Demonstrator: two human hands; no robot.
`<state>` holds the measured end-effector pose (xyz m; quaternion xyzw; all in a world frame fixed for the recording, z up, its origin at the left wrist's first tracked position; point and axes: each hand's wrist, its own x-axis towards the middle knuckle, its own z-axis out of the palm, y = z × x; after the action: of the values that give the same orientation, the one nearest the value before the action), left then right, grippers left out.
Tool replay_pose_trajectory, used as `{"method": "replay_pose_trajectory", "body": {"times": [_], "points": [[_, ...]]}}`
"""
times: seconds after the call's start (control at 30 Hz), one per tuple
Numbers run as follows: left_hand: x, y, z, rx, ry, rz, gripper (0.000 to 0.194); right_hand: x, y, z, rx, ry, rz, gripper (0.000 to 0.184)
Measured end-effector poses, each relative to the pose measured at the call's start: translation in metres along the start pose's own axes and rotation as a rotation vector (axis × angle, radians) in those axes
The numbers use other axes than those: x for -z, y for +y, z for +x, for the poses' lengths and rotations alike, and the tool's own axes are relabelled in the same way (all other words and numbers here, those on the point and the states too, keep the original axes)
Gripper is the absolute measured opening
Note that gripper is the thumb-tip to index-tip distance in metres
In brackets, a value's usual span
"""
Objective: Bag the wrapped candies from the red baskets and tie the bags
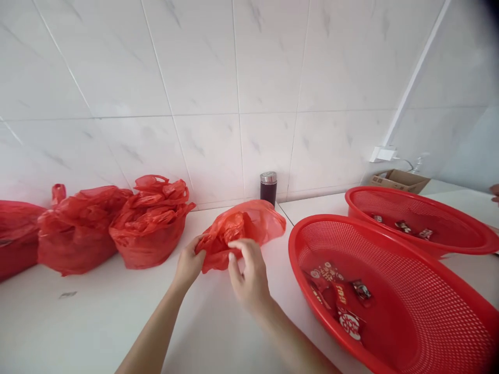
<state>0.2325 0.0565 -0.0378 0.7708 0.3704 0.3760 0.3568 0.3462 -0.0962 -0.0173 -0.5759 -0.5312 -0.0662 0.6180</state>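
Observation:
A thin red plastic bag lies puffed up on the white table in front of me, its opening turned toward me. My left hand pinches the left edge of this bag between thumb and fingers. Just at the opening is my right hand, slightly blurred, with thumb and index finger apart and the other fingers curled. Its fingertips are close to the bag's rim; whether they touch it I cannot tell. Crumpled red plastic shows inside the opening, and what lies under it is hidden.
Filled red bags stand along the wall at left. A dark jar with a metal lid is behind my bag. To the right, a red plastic basket and a second basket hold wrapped snacks. A cardboard box sits farther back; another person's hand shows at far right.

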Motion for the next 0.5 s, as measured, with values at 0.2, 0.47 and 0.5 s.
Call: {"method": "replay_pose_trajectory", "body": {"times": [0.2,0.47,0.5], "points": [[-0.012,-0.012,-0.017,-0.059,0.119,0.007,0.072,-0.042,0.062,0.005,-0.302,-0.16,-0.107,0.068],[-0.019,-0.02,0.011,-0.125,-0.036,0.3,0.065,-0.055,0.078,-0.013,-0.366,-0.187,0.098,0.023],[-0.018,-0.021,0.016,-0.106,-0.057,0.304,0.061,-0.052,0.08,-0.009,-0.4,-0.116,0.117,0.022]]}}
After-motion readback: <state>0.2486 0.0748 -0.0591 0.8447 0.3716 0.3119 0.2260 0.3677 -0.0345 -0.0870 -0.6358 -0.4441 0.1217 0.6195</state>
